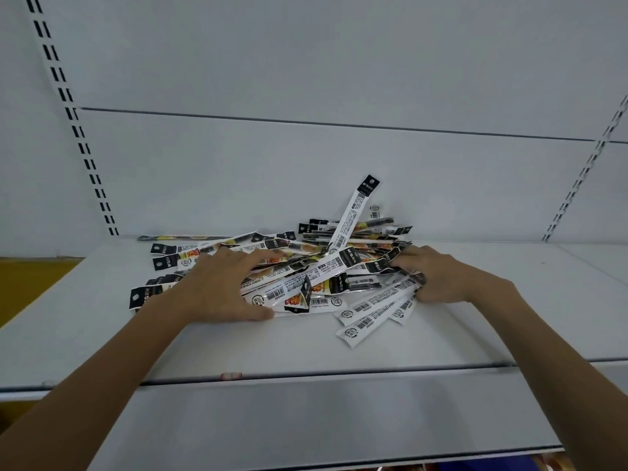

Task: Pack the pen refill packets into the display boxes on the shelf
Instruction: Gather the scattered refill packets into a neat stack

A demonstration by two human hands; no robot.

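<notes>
We see pen refill packets heaped on the white shelf, both hands on them.
Detail: left hand spread loose over the heap's left side; right hand curls into its right edge, we cannot tell if gripping.

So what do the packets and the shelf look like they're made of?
The packets: thin glossy plastic film, probably; they glint, crinkle and bend. The shelf: likely painted sheet metal, matte pale grey, with a thin folded front edge.
</notes>
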